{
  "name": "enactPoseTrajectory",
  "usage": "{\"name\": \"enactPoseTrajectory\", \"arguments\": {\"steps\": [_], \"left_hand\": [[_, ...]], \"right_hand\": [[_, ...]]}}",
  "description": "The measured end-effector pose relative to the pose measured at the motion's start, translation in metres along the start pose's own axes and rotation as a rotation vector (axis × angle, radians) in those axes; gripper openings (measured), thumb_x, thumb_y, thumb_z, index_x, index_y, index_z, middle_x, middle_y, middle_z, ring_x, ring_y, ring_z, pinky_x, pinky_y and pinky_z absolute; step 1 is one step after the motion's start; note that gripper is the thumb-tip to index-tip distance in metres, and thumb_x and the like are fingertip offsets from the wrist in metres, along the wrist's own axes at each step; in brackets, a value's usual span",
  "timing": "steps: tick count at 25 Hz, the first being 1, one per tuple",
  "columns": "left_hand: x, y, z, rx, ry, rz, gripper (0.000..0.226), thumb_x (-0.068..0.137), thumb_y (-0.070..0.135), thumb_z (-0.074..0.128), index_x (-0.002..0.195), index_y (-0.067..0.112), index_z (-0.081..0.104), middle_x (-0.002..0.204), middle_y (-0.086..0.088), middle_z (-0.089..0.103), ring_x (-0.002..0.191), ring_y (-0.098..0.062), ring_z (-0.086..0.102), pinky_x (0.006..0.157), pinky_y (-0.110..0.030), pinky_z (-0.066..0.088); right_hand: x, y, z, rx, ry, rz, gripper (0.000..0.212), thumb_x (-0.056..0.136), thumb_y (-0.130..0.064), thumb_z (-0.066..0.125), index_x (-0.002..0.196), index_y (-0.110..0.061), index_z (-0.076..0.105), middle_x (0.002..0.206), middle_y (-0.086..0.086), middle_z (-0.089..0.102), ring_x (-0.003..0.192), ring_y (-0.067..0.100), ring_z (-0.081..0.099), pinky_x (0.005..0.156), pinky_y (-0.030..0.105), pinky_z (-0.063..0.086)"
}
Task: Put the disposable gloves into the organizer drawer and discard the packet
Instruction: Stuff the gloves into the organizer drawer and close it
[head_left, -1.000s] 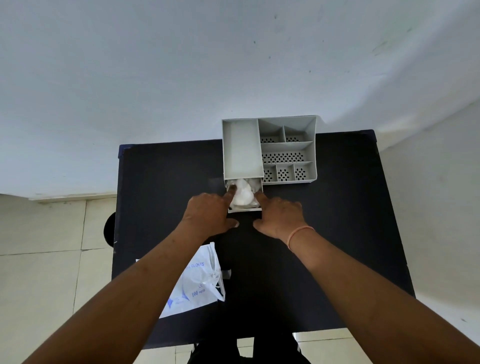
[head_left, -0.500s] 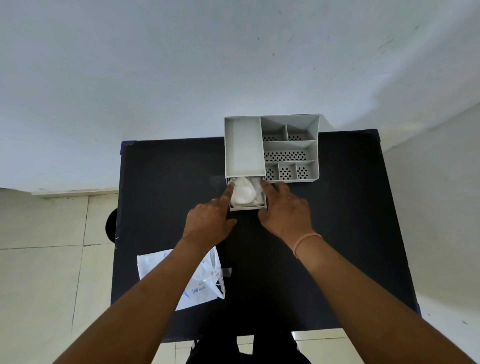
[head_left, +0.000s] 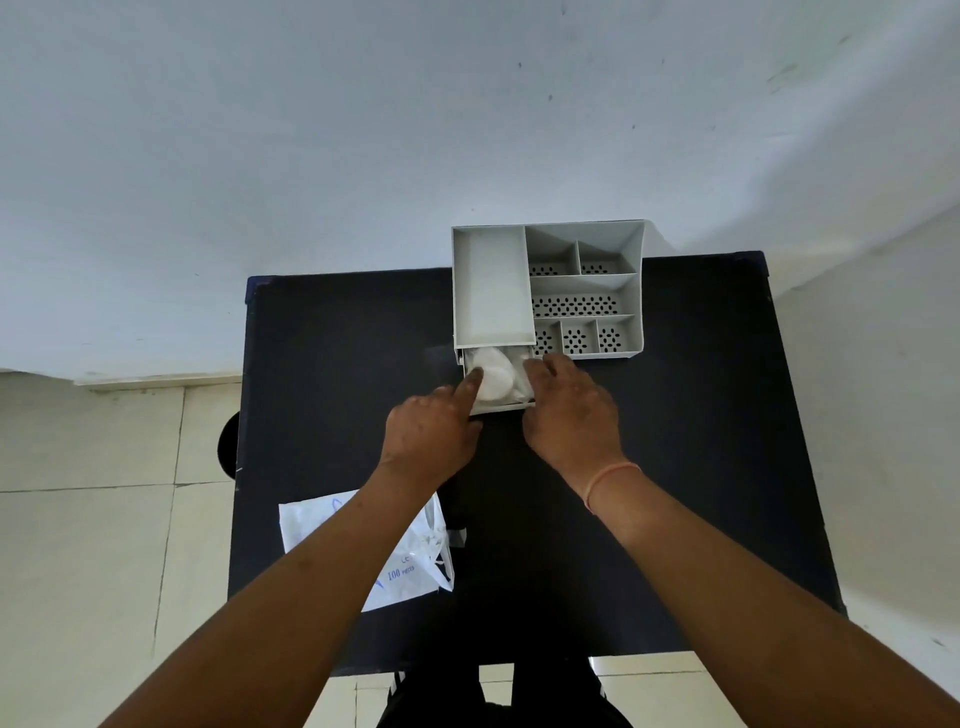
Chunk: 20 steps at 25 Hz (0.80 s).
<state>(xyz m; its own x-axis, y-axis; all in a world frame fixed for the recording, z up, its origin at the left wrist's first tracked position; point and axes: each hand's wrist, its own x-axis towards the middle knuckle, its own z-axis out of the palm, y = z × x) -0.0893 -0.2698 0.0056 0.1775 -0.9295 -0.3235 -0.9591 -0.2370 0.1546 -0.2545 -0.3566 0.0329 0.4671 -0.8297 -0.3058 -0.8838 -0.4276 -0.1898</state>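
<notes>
White crumpled gloves (head_left: 493, 376) fill the open drawer (head_left: 501, 407). The left hand (head_left: 434, 434) presses them with one extended finger; the right hand (head_left: 571, 415) spreads fingers along the drawer's edge.

Both forearms come up from the bottom corners of the frame and angle inward, so the hands end up close together near the middle, not touching each other. Left hand (head_left: 434, 434) is seen from the back, knuckles up, most fingers curled under, with the index finger (head_left: 470, 382) stuck out straight and pointing forward and a bit right. Right hand (head_left: 571, 415) is also back-up, fingers bent and bunched, tips reaching forward and to the left, thumb tucked on the inner side. Right wrist has a thin pinkish band (head_left: 613, 478) around it. Arms are bare, no sleeves showing. Neither hand looks like it's gripping anything.
</notes>
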Motion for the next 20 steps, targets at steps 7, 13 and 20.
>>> {"name": "enactPoseTrajectory", "arguments": {"steps": [7,13,20], "left_hand": [[0.007,0.001,-0.002,0.186,-0.011,0.081,0.079,0.108,0.056,0.041,0.171,0.016,0.013,0.121,-0.008,0.073,0.096,-0.03,0.076,0.068,-0.037,0.053],[0.01,0.007,-0.002,0.254,-0.036,0.123,0.072,0.111,0.046,0.04,0.17,0.014,0.015,0.107,-0.005,0.074,0.087,-0.026,0.076,0.061,-0.034,0.044],[0.01,0.005,0.004,0.243,0.037,0.107,0.066,0.109,0.041,0.046,0.168,0.018,0.028,0.109,-0.005,0.075,0.088,-0.028,0.077,0.064,-0.034,0.052]], "right_hand": [[-0.004,0.01,0.03,-0.141,-0.058,-0.231,0.062,0.099,-0.013,0.054,0.159,-0.018,0.039,0.166,0.011,0.039,0.154,0.036,0.033,0.121,0.059,0.032],[-0.005,-0.005,0.022,-0.099,0.098,-0.235,0.059,0.087,-0.02,0.061,0.145,-0.014,0.055,0.158,0.01,0.05,0.156,0.032,0.03,0.123,0.058,0.028],[0.012,-0.013,0.02,-0.116,-0.08,-0.312,0.073,0.09,-0.022,0.065,0.158,-0.015,0.04,0.167,0.009,0.038,0.156,0.03,0.031,0.126,0.056,0.024]]}}
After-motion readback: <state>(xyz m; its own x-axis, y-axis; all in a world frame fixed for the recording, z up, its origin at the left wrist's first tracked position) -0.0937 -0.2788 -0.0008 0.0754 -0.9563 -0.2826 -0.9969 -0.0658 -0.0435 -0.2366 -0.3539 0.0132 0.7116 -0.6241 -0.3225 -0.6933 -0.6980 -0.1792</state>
